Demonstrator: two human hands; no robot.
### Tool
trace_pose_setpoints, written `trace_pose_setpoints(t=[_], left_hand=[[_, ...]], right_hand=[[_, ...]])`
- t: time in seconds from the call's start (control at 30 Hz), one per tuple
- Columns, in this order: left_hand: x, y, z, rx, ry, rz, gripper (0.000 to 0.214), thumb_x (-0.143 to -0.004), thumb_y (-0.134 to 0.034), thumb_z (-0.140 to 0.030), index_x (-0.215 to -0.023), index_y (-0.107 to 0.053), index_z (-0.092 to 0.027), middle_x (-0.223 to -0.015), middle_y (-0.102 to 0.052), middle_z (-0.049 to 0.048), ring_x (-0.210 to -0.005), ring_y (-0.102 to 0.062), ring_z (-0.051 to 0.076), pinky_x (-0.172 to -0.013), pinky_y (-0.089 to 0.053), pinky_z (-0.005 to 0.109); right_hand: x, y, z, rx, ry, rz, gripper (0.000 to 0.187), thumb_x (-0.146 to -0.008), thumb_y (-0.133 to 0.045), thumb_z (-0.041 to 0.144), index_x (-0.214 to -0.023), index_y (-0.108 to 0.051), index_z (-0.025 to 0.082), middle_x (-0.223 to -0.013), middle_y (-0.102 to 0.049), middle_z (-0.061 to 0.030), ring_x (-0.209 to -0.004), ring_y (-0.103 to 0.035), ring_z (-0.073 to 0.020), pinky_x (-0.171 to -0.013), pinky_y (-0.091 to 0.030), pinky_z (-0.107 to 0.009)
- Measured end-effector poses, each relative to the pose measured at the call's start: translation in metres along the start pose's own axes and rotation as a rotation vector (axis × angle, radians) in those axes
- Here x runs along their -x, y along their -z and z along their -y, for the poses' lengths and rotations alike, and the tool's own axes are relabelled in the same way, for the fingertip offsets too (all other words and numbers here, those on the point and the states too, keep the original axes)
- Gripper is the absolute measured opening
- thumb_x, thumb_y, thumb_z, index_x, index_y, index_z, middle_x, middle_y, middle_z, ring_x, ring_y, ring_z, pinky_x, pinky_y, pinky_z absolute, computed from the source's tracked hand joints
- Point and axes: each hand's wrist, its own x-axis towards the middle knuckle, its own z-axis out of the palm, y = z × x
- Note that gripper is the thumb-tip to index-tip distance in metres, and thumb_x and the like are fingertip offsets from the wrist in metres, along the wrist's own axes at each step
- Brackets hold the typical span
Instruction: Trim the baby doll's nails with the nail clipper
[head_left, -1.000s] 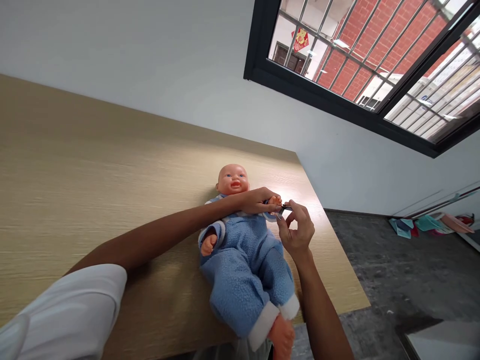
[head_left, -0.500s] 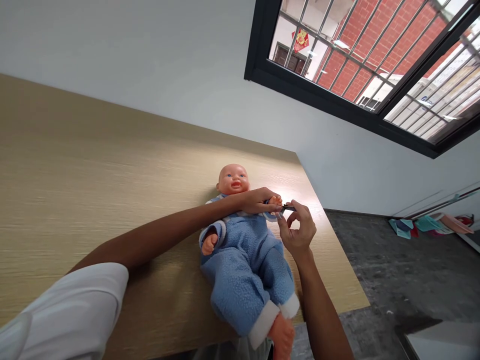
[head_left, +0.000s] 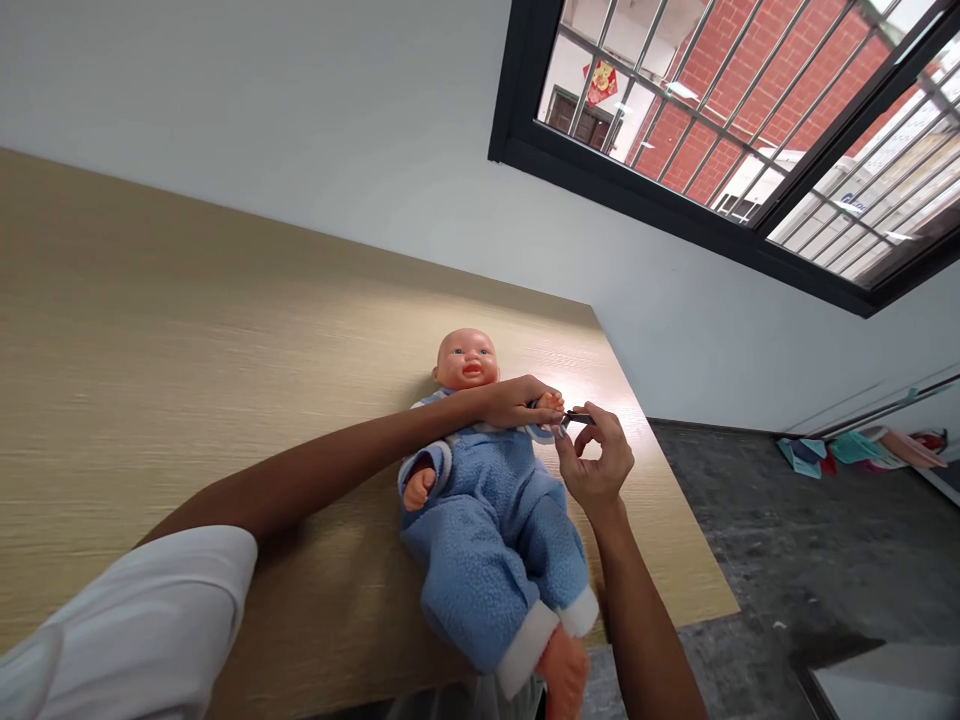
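Both my hands are close together: my left hand [head_left: 517, 402] grips the arm of the baby doll [head_left: 480, 510] lying on the table [head_left: 225, 330], and my right hand [head_left: 596, 465] pinches small nail clippers [head_left: 577, 417]. The doll looks light, soft-suited, stiff-limbed; its arm seems the surest hold.

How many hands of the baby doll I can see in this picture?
2. One doll hand lies free, coming out of its blue sleeve; the other doll hand is held by the person's left hand.
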Motion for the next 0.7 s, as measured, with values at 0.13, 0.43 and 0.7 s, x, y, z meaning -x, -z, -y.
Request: trace_pose_setpoints(t=[0.13,0.43,0.7], left_hand=[[-0.0001,0.0001,0.0007,0.000,-0.008,-0.001,0.059,-0.091,-0.052,-0.068,-0.077,-0.061,-0.011,-0.071,-0.062,0.0045,-0.065,-0.052,0.012,-0.064,-0.040,0.024],[-0.0006,0.0004,-0.0032,0.025,0.006,-0.009,0.057,-0.090,-0.056,-0.066,-0.077,-0.062,-0.011,-0.070,-0.062,0.0038,-0.065,-0.051,0.011,-0.064,-0.041,0.023],[-0.0005,0.0005,-0.0037,0.029,0.023,-0.012,0.059,-0.089,-0.057,-0.068,-0.076,-0.063,-0.011,-0.068,-0.062,0.0032,-0.064,-0.049,0.011,-0.063,-0.039,0.023]], right_hand=[[0.0006,-0.0004,0.0002,-0.010,0.000,-0.008,0.041,-0.091,-0.067,0.024,-0.129,-0.052,0.022,-0.092,-0.069,-0.0022,-0.045,-0.049,-0.0053,-0.046,-0.049,-0.021],[0.0013,-0.0015,-0.0005,-0.017,0.006,0.012,0.043,-0.092,-0.063,0.024,-0.133,-0.050,0.022,-0.093,-0.067,-0.0033,-0.047,-0.049,-0.0056,-0.047,-0.050,-0.022],[0.0009,-0.0014,0.0010,-0.028,-0.004,0.005,0.044,-0.093,-0.063,0.023,-0.134,-0.048,0.023,-0.100,-0.068,-0.0050,-0.048,-0.053,-0.0055,-0.047,-0.052,-0.022]])
